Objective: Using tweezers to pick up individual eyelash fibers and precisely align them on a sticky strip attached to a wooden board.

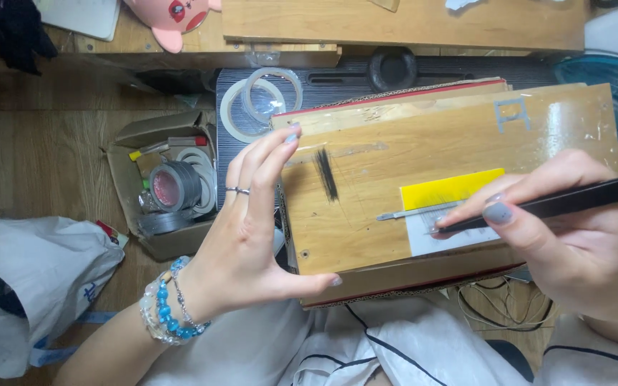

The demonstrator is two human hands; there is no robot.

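The likeliest slip is at the tweezers' tips: they rest on the pale strip near the board's right front corner, and a small tremor or a press too hard could scatter or bend whatever fine fibres lie there (too small to make out). The board itself sits on a stack that overhangs the lap, so a nudge from the left hand could tip or slide it, which would also disturb the dark tuft lying loose near the board's back left part. The right hand is closed in a pinch on the black tweezers, thumb and forefinger pressing the shanks, the tool running out past the board's right edge and its point aimed left and down onto the strip, just below the yellow card. The left hand is open and holds nothing: fingers straight and close together along the board's left edge, thumb spread along its front edge, steadying it.
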